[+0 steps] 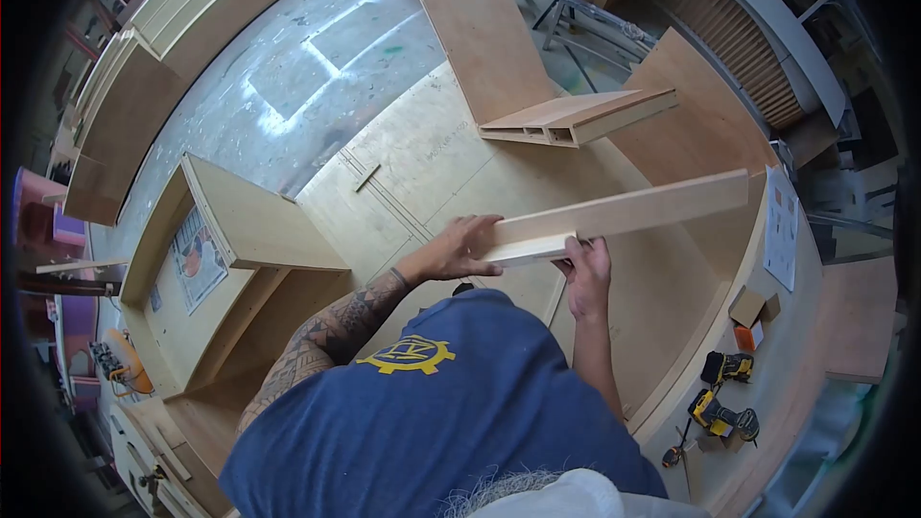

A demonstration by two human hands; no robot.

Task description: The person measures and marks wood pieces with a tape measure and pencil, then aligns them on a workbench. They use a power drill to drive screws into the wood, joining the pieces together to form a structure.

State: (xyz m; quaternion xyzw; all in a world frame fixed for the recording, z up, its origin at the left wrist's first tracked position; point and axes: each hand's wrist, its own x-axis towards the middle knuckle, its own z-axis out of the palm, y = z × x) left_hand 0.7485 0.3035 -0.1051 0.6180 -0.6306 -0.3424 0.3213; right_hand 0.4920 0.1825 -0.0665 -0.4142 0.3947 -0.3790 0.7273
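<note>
My left hand (460,247) is closed around the left end of a long, pale wooden board (633,208), which slants up to the right. A short wooden block (528,249) lies along the near face of the board at this same end. Thumb and fingers of my right hand (587,276) pinch the block's right end, right at the board's lower edge. Below both hands spreads a large plywood panel (413,173), with a thin strip (367,177) of wood lying on it.
At the left stands a curved wooden cabinet (259,216) with a printed sheet. A tall plywood panel (480,29) and a hollow frame piece (580,117) rise ahead. Yellow-black drills (715,412), a screwdriver (674,451) and a paper sheet (781,225) lie on the right ledge.
</note>
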